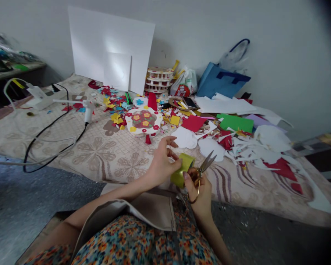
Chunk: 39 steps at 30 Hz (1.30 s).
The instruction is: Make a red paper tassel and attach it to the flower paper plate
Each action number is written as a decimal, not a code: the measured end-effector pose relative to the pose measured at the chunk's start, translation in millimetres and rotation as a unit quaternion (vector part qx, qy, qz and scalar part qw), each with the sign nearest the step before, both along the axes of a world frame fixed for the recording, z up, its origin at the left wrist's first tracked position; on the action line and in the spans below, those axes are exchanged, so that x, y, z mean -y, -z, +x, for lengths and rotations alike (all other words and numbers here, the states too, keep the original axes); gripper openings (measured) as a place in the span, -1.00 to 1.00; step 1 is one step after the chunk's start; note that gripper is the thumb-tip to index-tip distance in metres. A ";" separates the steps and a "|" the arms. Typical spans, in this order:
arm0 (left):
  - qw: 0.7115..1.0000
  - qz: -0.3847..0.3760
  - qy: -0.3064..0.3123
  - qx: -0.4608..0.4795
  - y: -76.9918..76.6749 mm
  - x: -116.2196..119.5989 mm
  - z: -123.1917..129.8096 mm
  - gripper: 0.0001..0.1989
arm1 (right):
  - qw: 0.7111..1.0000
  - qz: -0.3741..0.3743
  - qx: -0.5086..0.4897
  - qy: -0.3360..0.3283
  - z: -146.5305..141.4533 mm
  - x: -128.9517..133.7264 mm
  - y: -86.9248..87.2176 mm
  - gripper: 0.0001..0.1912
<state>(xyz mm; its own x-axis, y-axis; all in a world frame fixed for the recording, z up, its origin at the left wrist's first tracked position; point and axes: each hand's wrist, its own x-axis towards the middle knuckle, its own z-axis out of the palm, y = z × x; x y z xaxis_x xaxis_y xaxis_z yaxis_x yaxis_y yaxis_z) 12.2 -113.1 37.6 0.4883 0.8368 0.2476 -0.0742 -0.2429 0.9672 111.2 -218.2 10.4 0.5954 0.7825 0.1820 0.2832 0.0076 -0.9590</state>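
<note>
My left hand (163, 159) is closed at thumb and fingers on the edge of a shiny yellow-green roll (180, 176), which looks like a roll of tape. Gold-handled scissors (206, 162) rest in my right hand (200, 191), their blades slightly parted and pointing up to the right. The thumb of that hand lies by the lower right side of the roll. Both hands are above the table's front edge. Just beyond them lie white scalloped paper cut-outs (211, 149). Farther off sits a white scalloped piece decorated with flowers (143, 121), with a red tassel (148, 139).
A glue gun (88, 110) stands on the left, its black cable (44, 129) looping over the cloth. Paper scraps (244, 149), a red sheet (193, 123) and a green sheet (235, 123) cover the right. Behind are a tiered piece (159, 80), a blue bag (222, 81) and a white board (91, 40).
</note>
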 end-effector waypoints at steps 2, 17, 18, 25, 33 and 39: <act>1.000 0.009 -0.013 -0.026 -1.0 -2.1 -1.1 -0.43 | 1.000 0.006 0.001 0.002 -0.5 -0.2 -0.2 -0.72; 0.999 -0.004 -0.019 -0.032 -0.7 -11.7 -10.2 -0.30 | 0.989 -0.025 0.141 -0.021 34.9 4.6 -2.5 -0.75; 0.999 -0.002 -0.025 -0.028 -1.4 -14.0 -13.3 -0.31 | 0.977 -0.048 0.206 -0.014 51.6 3.5 -8.9 -0.76; 0.999 -0.027 -0.015 -0.032 8.0 -22.9 -22.1 -0.46 | 0.755 -0.261 0.595 -0.093 158.2 -32.2 -40.6 -0.88; 0.998 -0.049 0.031 -0.037 15.3 -23.3 -23.3 -0.50 | 0.798 -0.284 0.520 -0.114 196.0 -41.8 -29.4 -0.80; 0.993 -0.094 0.072 -0.011 14.5 -23.9 -24.8 -0.57 | 0.810 -0.221 0.537 -0.083 226.6 -41.3 -33.5 -0.73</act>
